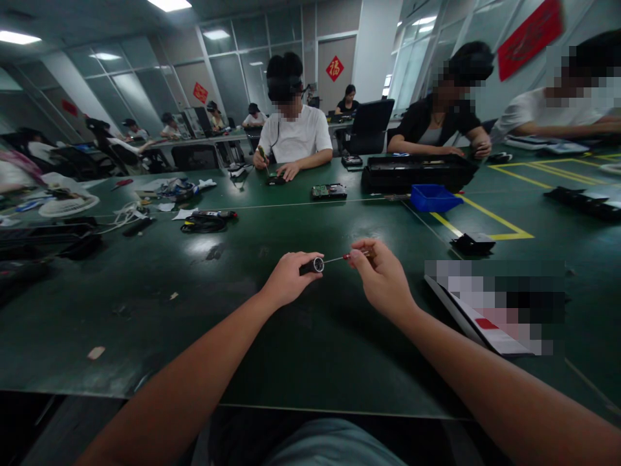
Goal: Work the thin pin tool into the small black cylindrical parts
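Note:
My left hand (290,275) is closed around a short black cylinder (310,265), whose round end with a pale ring and dark middle faces right; its exact kind is unclear. Between the fingers of my right hand (381,272) is a screwdriver (345,257) with a red collar and a partly hidden yellowish handle. Its thin metal shaft points left at the ringed end of the cylinder. Whether the tip touches the cylinder or goes into it, I cannot tell. Both hands are over the green tabletop (301,349).
To the right lie a partly blurred-out white item (458,310) and a small black part (473,244). Further back are a blue bin (435,198), a long black housing (420,173) and a circuit-board unit (328,191). A coiled black cable (206,222) lies left. Co-workers sit across the table.

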The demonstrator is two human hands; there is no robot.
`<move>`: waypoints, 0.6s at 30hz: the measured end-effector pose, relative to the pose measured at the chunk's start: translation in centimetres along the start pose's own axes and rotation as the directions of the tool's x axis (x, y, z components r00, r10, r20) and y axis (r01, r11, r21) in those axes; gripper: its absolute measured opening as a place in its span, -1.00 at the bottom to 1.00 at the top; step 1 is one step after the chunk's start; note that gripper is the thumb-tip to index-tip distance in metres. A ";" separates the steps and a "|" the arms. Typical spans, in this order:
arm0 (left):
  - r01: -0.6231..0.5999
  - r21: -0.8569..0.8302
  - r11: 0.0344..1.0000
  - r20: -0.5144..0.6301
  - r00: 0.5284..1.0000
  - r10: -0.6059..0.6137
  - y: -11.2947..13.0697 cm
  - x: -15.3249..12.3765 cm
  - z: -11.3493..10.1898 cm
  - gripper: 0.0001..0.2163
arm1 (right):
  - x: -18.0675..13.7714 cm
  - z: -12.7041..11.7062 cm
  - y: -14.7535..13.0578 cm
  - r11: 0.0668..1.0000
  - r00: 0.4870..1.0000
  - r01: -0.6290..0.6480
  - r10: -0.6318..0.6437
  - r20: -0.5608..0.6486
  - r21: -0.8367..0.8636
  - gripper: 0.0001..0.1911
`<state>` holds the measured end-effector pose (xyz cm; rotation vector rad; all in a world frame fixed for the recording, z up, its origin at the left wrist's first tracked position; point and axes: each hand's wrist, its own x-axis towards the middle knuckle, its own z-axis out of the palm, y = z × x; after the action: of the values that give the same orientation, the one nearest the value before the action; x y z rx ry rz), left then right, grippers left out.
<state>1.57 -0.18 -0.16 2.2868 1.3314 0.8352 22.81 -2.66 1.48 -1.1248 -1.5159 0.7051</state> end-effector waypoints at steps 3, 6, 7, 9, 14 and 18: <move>0.001 0.017 1.000 -0.005 1.000 -0.001 0.2 0.0 0.0 -0.65 | 0.3 0.3 0.5 0.988 0.998 -0.066 0.067 -0.002 0.137 -0.73; -0.025 -0.003 1.000 -0.032 0.999 0.024 0.3 0.1 0.1 -0.63 | 0.7 0.7 1.4 0.946 0.984 -0.153 0.171 -0.042 0.285 -0.67; -0.048 -0.016 0.999 -0.048 0.998 0.047 0.4 0.2 0.2 -0.62 | 0.8 0.8 1.7 0.926 0.978 -0.176 0.204 -0.049 0.334 -0.66; -0.099 -0.022 0.995 -0.072 0.993 0.097 0.4 0.3 0.1 -0.62 | 1.1 0.9 2.2 0.893 0.967 -0.210 0.249 -0.047 0.399 -0.65; -0.094 0.084 0.992 -0.019 0.995 0.096 -0.2 0.6 -0.4 -0.63 | 1.6 0.8 2.7 0.804 0.921 -0.345 0.389 0.009 0.484 -0.72; -0.050 0.099 0.994 0.013 0.999 0.049 -0.7 0.5 -0.4 -0.65 | 1.4 0.9 2.7 0.853 0.932 -0.286 0.353 -0.079 0.436 -0.77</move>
<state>1.07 0.62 -0.08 2.4058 1.3452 0.7875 22.73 -0.21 -0.56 -1.0787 -0.9833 1.0873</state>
